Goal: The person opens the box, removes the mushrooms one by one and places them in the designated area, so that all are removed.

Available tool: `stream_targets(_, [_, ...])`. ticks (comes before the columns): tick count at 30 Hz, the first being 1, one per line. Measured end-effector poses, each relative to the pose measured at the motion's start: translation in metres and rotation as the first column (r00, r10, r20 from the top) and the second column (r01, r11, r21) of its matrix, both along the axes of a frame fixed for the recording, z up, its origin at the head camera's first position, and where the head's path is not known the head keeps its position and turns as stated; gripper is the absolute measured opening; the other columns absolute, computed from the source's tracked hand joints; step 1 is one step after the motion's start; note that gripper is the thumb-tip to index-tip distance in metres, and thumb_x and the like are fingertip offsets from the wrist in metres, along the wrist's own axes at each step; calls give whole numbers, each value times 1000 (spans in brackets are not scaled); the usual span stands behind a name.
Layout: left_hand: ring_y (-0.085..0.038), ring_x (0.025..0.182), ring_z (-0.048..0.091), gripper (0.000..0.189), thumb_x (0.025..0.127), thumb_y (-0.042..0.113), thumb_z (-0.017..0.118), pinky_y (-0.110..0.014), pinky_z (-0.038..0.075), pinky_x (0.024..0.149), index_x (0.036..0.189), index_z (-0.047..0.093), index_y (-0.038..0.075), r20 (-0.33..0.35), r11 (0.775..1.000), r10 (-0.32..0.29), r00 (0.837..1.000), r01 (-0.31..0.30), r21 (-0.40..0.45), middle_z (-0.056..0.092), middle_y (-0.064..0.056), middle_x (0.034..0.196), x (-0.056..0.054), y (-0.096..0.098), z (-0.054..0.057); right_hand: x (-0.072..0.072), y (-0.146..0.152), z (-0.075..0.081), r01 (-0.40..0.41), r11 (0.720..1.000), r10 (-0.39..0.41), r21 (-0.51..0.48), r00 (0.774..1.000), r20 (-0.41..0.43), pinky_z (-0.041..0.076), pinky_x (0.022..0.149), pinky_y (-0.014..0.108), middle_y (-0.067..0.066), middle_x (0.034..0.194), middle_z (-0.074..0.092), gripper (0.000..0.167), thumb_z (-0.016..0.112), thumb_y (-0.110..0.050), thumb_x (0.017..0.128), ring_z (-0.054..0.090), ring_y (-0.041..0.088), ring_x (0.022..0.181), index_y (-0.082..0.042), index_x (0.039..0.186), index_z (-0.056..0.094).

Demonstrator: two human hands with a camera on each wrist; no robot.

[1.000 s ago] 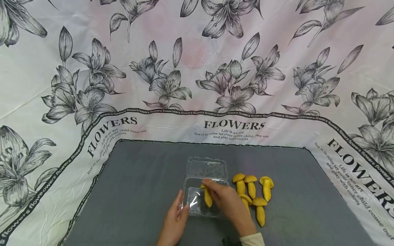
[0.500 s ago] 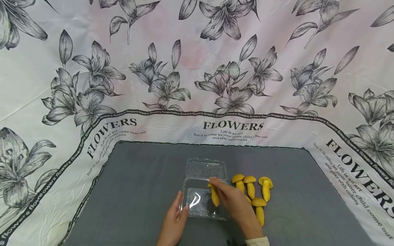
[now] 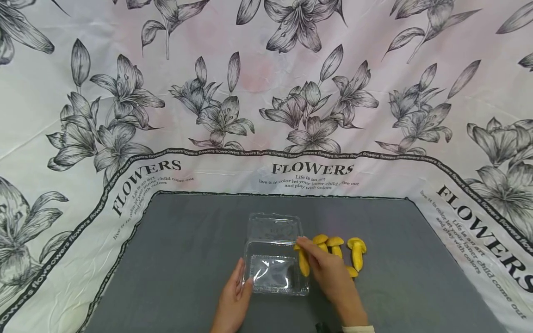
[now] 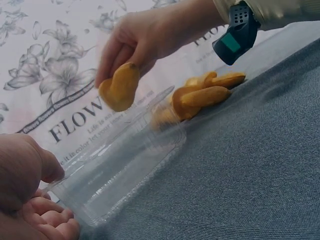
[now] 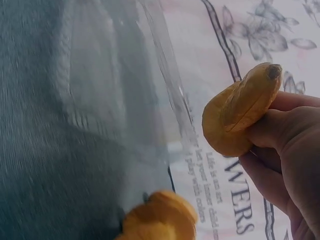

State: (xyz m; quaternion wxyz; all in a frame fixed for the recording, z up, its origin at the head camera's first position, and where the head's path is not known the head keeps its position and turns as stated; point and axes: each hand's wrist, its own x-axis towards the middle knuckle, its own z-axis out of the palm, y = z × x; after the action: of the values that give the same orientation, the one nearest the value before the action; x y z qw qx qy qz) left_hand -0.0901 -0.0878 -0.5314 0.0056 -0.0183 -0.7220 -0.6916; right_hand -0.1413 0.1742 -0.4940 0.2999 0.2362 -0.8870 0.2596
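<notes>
In the head view a clear plastic clamshell box point(image 3: 268, 276) lies on the grey tabletop, its lid point(image 3: 275, 226) folded back on the far side. My left hand point(image 3: 232, 298) grips the box's left wall, thumb at the rim and fingers outside. Between thumb and fingers of my right hand point(image 3: 333, 280) is a yellow mushroom point(image 3: 304, 266), pinched by its cap with the stem hanging down. It is over the right edge of the box. The left wrist view shows this mushroom point(image 4: 120, 89) raised above the box. The box bottom holds nothing.
Several yellow mushrooms point(image 3: 356, 254) lie right of the box, partly hidden by my right hand. A dark wrist device point(image 4: 235, 40) with a green patch sits on the right wrist. Flower-printed cloth point(image 3: 225, 115) rises behind the table.
My right hand has moved right with the mushroom, from over the middle of the box to its right edge. My left hand stays on the box.
</notes>
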Motion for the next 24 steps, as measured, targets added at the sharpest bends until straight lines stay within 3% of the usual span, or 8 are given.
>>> stream_targets(3, [-47, 152, 33, 64, 108, 8, 62, -52, 35, 119, 161, 32, -10, 1, 1000, 4, 1000, -4, 1, 35, -32, 164, 0, 0, 0, 3, 5, 4, 47, 999, -47, -3, 999, 7, 64, 67, 29, 0, 131, 75, 53, 82, 5, 88, 79, 21, 91, -21, 133, 74])
stream_targets(5, [-47, 152, 33, 63, 108, 8, 62, -51, 35, 119, 161, 32, -10, -1, 1000, 8, 1000, -8, 3, 35, -31, 164, 0, 0, 0, 4, 9, 6, 61, 998, -61, 0, 998, -4, 62, 62, 27, 0, 129, 76, 52, 81, 6, 87, 78, 19, 79, -20, 132, 74])
stream_targets(8, [-45, 152, 33, 63, 107, 7, 62, -50, 36, 119, 161, 33, -10, 0, 1000, 14, 1000, -14, 8, 35, -31, 164, -1, 0, -1, 3, 16, 7, 48, 999, -48, -6, 999, -27, 60, 59, 22, 5, 125, 77, 52, 81, 11, 85, 76, 19, 73, -15, 130, 75])
stream_targets(14, [-46, 152, 32, 63, 107, 7, 62, -50, 34, 119, 161, 32, -10, -7, 1000, 18, 1000, -18, 15, 35, -32, 164, -1, 1, -2, 4, 29, 8, 40, 999, -41, -26, 999, -32, 61, 79, 16, 7, 126, 77, 52, 80, 16, 84, 79, 25, 96, -10, 129, 75])
stream_targets(18, [-46, 152, 32, 64, 107, 7, 62, -50, 35, 119, 161, 32, -10, -1, 1000, 16, 1000, -16, 8, 35, -31, 164, -2, 0, -1, 6, 38, 9, 65, 997, -65, -43, 998, -3, 51, 97, 8, 7, 128, 76, 51, 78, 15, 86, 76, 29, 109, -11, 130, 75])
stream_targets(21, [-46, 152, 31, 64, 107, 8, 62, -50, 35, 119, 161, 32, -9, 7, 1000, 11, 1000, -11, 10, 34, -31, 164, -2, 0, -1, 9, 45, 11, 88, 995, -88, -49, 996, 9, 46, 99, 4, 6, 128, 76, 50, 78, 14, 88, 76, 29, 109, -13, 130, 76])
stream_targets(24, [-45, 153, 32, 64, 107, 7, 62, -50, 35, 119, 161, 32, -9, 14, 1000, 13, 1000, -13, 13, 35, -31, 164, -1, 1, 0, 11, 51, 11, 90, 995, -91, -46, 996, -11, 50, 95, 5, 9, 127, 76, 49, 78, 16, 86, 76, 31, 105, -9, 128, 76])
